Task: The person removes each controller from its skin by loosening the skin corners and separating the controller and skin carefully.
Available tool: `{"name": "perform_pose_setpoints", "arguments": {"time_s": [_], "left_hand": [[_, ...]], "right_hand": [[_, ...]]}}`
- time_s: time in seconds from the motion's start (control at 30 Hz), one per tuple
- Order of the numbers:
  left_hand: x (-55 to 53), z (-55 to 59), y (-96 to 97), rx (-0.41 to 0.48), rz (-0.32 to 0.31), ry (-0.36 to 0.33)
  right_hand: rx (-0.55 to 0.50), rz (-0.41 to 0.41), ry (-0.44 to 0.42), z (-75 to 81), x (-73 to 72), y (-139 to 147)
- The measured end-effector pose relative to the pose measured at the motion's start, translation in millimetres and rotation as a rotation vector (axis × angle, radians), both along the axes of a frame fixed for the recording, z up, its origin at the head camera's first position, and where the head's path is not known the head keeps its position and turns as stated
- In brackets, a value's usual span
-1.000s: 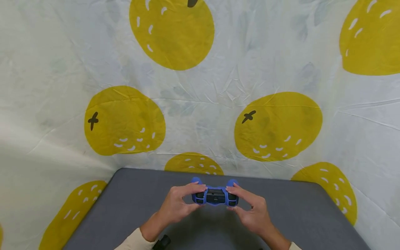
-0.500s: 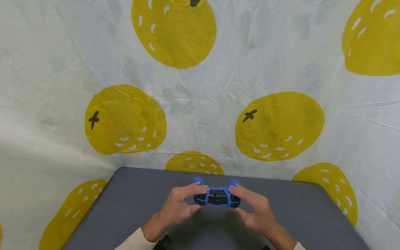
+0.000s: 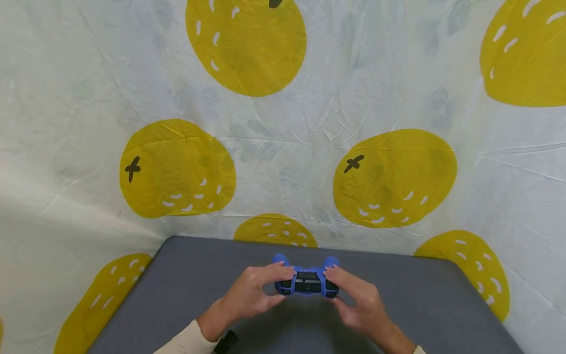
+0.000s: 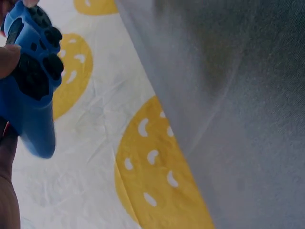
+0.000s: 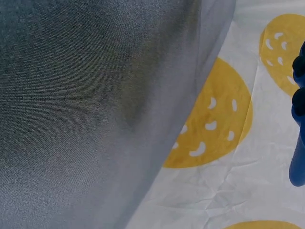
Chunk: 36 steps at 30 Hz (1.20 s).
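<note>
Counted in the head view: one controller [image 3: 308, 283], one left hand [image 3: 251, 293], one right hand [image 3: 363, 300], two sleeves [image 3: 186, 339], one table [image 3: 194, 270]. Seven printed fruits [image 3: 177, 167] are seen, plus one yellow sliver [image 3: 1, 330].

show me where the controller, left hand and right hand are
controller [image 3: 308, 282]: head view, dark panel in the middle of its near edge
left hand [image 3: 246, 294]: head view, between wrist and fingers
right hand [image 3: 365, 305]: head view, between wrist and fingers

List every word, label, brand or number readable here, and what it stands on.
No text can be read.
Blue controller: a faint marking on its dark centre panel, too small to read.
Cloth backdrop: printed yellow fruit shapes, no lettering visible.
</note>
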<state>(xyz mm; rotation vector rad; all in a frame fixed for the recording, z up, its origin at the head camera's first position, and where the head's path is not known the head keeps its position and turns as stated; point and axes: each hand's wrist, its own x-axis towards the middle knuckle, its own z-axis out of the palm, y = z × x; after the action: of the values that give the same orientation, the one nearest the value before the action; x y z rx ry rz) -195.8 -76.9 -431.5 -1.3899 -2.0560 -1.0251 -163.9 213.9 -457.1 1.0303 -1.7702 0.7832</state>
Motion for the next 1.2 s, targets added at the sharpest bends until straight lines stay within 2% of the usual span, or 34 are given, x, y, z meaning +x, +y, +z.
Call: {"name": "perform_pose_setpoints", "arguments": {"time_s": [0.23,0.33,0.5,0.7,1.2], "left_hand": [[1.6,-2.0,2.4,-0.003,0.018,-0.011],[1.0,-3.1,2.0,-0.018,0.012,0.014],[-1.4,-4.8,1.8,-0.042,0.018,0.073],[-2.4,-7.2,3.2,-0.085,0.043,0.125],[-9.9,-18.9,4.6,-0.097,0.055,0.162]], "right_hand": [[0.1,-0.026,-0.027,1.9,5.4,2],[0.131,-0.045,-0.023,0.3,7.1,2],[0.139,-0.081,0.027,-0.6,6.3,-1],[0.166,-0.118,0.039,-0.6,5.5,0],[0.196,-0.135,0.026,-6.6,-2.6,2]]}}
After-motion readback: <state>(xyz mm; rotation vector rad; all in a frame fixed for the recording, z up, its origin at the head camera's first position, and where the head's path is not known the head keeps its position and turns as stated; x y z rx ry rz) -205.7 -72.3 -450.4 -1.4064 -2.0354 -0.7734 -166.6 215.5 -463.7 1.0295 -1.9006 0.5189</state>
